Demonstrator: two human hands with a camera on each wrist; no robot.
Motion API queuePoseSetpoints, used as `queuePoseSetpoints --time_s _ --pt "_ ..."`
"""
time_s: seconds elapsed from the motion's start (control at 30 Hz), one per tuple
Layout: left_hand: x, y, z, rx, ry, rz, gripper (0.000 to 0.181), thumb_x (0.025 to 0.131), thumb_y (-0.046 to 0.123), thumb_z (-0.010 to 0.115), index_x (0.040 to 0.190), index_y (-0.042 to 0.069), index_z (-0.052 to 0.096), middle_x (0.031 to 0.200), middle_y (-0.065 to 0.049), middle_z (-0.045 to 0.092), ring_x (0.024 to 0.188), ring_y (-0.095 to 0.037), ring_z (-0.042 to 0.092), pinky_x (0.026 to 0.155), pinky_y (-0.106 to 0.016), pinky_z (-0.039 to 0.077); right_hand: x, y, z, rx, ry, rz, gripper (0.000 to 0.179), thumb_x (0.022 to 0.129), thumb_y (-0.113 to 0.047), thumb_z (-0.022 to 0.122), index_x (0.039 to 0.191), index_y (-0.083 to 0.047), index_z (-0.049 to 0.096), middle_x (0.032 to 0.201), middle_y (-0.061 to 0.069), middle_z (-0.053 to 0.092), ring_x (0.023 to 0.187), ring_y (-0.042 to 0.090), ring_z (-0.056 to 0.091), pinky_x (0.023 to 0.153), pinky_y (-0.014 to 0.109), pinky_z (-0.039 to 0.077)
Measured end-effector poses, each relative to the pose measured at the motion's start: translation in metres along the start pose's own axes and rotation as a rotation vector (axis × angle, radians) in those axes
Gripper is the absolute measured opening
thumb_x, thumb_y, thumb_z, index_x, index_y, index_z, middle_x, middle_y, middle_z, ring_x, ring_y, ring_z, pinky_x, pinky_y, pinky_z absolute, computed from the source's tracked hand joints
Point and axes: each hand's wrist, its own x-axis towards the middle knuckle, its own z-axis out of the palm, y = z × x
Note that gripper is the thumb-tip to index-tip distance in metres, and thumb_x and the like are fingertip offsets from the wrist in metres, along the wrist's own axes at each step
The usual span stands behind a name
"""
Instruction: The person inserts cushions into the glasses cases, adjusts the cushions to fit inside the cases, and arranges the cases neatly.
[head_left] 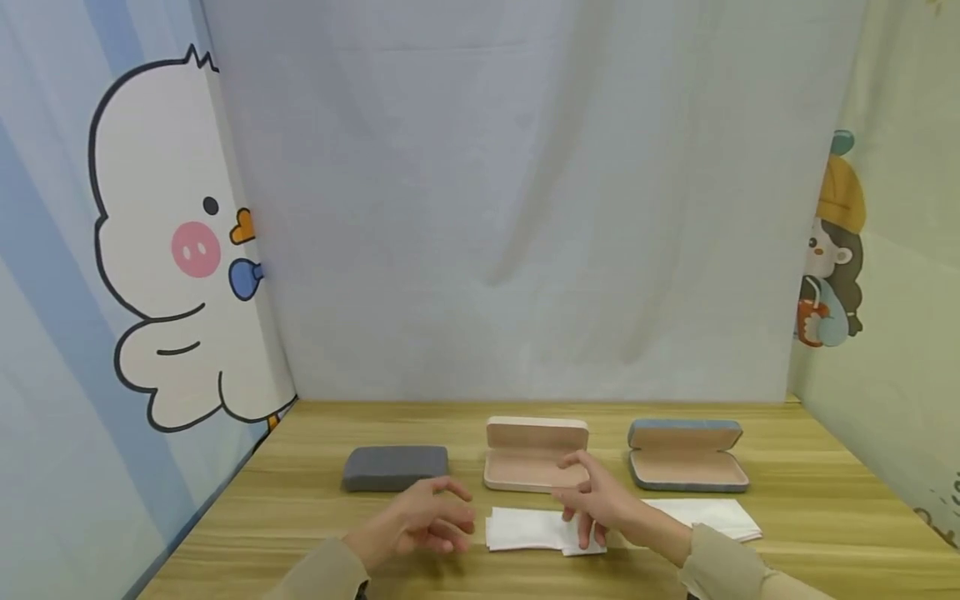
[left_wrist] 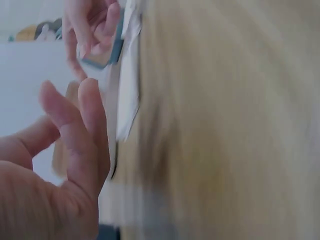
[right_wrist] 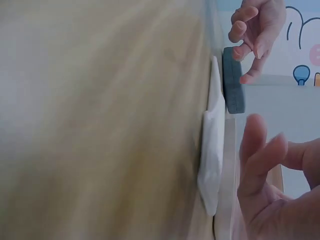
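Observation:
My left hand (head_left: 431, 518) hovers above the table, in front of a closed dark grey glasses case (head_left: 396, 468). Its fingers are loosely bent with nothing between them. My right hand (head_left: 600, 500) is over the right part of a folded white cloth (head_left: 521, 529), partly covering it. The right fingers are spread and hold nothing. Behind that cloth stands an opened glasses case (head_left: 525, 467) with a white rim and pinkish lining. In the right wrist view, a gap shows between the white cloth (right_wrist: 212, 155) and the right fingers (right_wrist: 255, 150).
At the right, an opened blue glasses case (head_left: 690, 467) with beige lining stands behind a second folded white cloth (head_left: 712, 517), which the right forearm partly overlaps. A pale curtain (head_left: 525, 208) hangs at the back of the wooden table (head_left: 817, 517), with printed curtains on both sides.

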Motion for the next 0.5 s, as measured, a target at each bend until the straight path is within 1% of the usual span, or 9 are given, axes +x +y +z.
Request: queuePoseSetpoints --time_s 0.1,0.2,0.27,0.37,0.5 --pt "0.003 -0.006 0.018 -0.009 0.023 -0.014 0.046 0.087 0.009 0.069 0.126 0.002 0.046 0.085 -0.014 0.073 0.056 -0.013 0.068 0.044 -0.013 0.048 -0.015 0.006 -0.01 -0.023 -0.016 0.034 0.054 0.097 -0.019 0.058 0.135 -0.002 0.024 0.072 0.007 0.06 0.041 0.007 0.055 0.035 0.016 0.04" --pt "0.005 -0.011 0.03 -0.012 0.053 -0.005 0.046 0.086 0.007 0.07 0.124 0.004 0.044 0.077 -0.012 0.072 0.053 -0.013 0.067 0.043 -0.013 0.048 -0.028 0.013 -0.016 -0.034 -0.007 0.066 0.054 0.094 -0.016 0.061 0.13 0.002 0.025 0.066 0.004 0.06 0.039 0.005 0.053 0.035 0.014 0.04" --pt "0.006 -0.014 0.035 -0.016 0.07 0.001 0.045 0.086 0.005 0.069 0.122 0.005 0.043 0.073 -0.011 0.072 0.052 -0.012 0.066 0.042 -0.013 0.048 -0.033 0.016 -0.018 -0.038 0.004 0.093 0.054 0.092 -0.015 0.064 0.126 0.005 0.027 0.062 0.003 0.06 0.037 0.004 0.052 0.034 0.013 0.04" --pt "0.008 -0.018 0.042 -0.018 0.08 0.008 0.042 0.086 0.002 0.067 0.119 0.005 0.041 0.071 -0.01 0.071 0.05 -0.013 0.065 0.041 -0.014 0.048 -0.038 0.021 -0.018 -0.025 0.019 0.134 0.048 0.091 -0.015 0.065 0.118 0.006 0.031 0.057 0.002 0.061 0.035 0.003 0.05 0.033 0.012 0.039" --pt "0.009 -0.021 0.049 -0.011 0.089 0.014 0.04 0.085 -0.001 0.065 0.116 0.005 0.04 0.069 -0.011 0.069 0.048 -0.013 0.064 0.039 -0.013 0.045 -0.038 0.025 -0.013 -0.031 0.033 0.141 0.035 0.092 -0.014 0.064 0.105 0.004 0.037 0.053 0.001 0.061 0.034 0.002 0.049 0.032 0.012 0.038"
